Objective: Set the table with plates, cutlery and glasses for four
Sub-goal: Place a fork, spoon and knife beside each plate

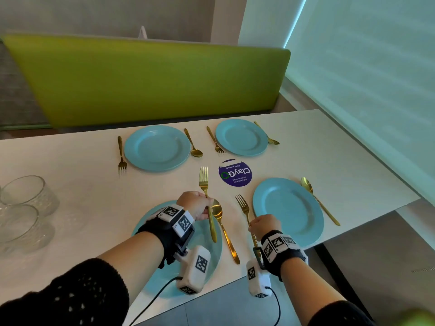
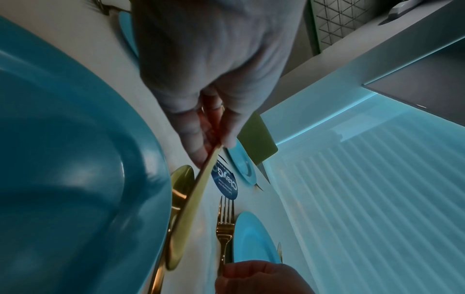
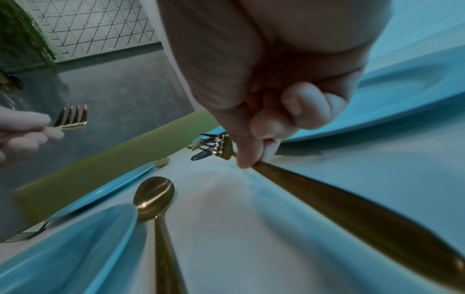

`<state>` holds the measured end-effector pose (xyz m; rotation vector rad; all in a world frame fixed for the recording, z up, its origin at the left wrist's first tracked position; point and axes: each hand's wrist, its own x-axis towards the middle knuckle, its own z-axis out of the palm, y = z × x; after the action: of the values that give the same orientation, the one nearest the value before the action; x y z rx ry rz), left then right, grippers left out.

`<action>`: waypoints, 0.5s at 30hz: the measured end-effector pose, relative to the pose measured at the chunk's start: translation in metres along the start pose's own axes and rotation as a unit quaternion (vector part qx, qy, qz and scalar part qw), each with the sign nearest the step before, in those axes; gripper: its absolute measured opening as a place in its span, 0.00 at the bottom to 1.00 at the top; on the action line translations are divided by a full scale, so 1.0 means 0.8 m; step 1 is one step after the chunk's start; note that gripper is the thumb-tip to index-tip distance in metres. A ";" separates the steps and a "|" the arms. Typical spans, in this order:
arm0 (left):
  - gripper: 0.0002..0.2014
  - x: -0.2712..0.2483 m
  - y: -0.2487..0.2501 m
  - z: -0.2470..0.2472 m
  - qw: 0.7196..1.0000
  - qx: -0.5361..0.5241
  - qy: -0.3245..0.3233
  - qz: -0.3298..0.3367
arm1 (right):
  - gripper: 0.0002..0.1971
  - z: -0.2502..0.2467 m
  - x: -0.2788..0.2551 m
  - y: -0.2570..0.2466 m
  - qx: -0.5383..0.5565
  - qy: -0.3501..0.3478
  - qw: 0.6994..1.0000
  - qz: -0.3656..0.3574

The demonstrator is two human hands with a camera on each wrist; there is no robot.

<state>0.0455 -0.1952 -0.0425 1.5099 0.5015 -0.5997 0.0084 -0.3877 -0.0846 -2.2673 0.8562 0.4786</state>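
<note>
blue plates (image 1: 157,149) all four down, three with fork and spoon; left hand (image 1: 196,205) pinches the fourth fork (image 1: 203,182) aloft, right hand (image 1: 264,225) pinches a laid fork (image 1: 243,207), glasses (image 1: 26,191) unplaced at table's (image 1: 82,180) left.

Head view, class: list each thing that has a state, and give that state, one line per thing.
Left hand: grips a gold fork, lifted.
Right hand: pinches a second fork beside the near right plate.
Spoon: lying flat.
Glasses: upright, apparently empty, not yet placed.
Far plates: empty, cutlery alongside.
</note>
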 end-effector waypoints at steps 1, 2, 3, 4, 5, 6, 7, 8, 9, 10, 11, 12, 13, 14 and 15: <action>0.07 0.000 0.000 0.001 1.000 -0.003 0.003 -0.001 | 0.15 0.003 0.004 0.002 -0.024 -0.005 1.000 0.001; 0.08 0.000 0.000 0.001 1.000 -0.004 0.006 -0.001 | 0.16 0.005 0.007 0.000 -0.032 -0.005 0.999 0.007; 0.07 0.000 0.000 0.002 1.000 -0.003 0.007 0.000 | 0.16 0.007 0.010 0.002 -0.036 0.002 0.999 0.010; 0.07 0.000 -0.001 0.002 1.000 0.001 0.009 0.001 | 0.16 0.009 0.009 0.000 -0.033 0.007 0.999 0.014; 0.06 0.000 -0.001 0.002 1.000 0.008 0.010 0.002 | 0.16 0.011 0.010 0.000 -0.032 0.016 0.999 0.013; 0.06 0.001 -0.002 0.002 1.000 0.013 0.010 0.002 | 0.16 0.012 0.011 0.001 -0.041 0.032 0.999 0.011; 0.05 0.001 -0.002 0.002 1.000 0.017 0.010 0.002 | 0.15 0.013 0.012 0.003 -0.058 0.045 0.997 0.008; 0.04 0.001 -0.002 0.002 1.000 0.018 0.009 0.002 | 0.15 0.012 0.009 0.001 -0.073 0.060 0.995 0.004; 0.04 0.001 -0.003 0.003 1.000 0.019 0.009 0.002 | 0.15 0.012 0.009 0.001 -0.091 0.073 0.993 -0.001; 0.04 0.001 -0.004 0.003 1.000 0.021 0.010 0.003 | 0.14 0.012 0.008 0.000 -0.099 0.071 0.993 -0.002; 0.04 0.000 -0.005 0.003 1.000 0.026 0.010 0.004 | 0.14 0.012 0.011 0.000 -0.116 0.064 0.991 -0.004; 0.04 0.000 -0.007 0.003 0.999 0.032 0.010 0.005 | 0.13 0.013 0.012 0.001 -0.132 0.060 0.989 -0.001; 0.04 0.000 -0.008 0.003 0.999 0.036 0.009 0.004 | 0.13 0.012 0.013 0.003 -0.137 0.058 0.989 0.003; 0.04 -0.001 -0.010 0.003 0.999 0.038 0.010 0.005 | 0.12 0.011 0.014 0.004 -0.136 0.059 0.989 0.005; 0.05 -0.001 -0.011 0.002 0.999 0.039 0.011 0.005 | 0.12 0.010 0.016 0.005 -0.139 0.061 0.988 0.006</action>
<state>0.0394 -0.1969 -0.0490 1.5934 0.4929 -0.6005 0.0140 -0.3902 -0.0990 -2.5702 0.9110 0.4937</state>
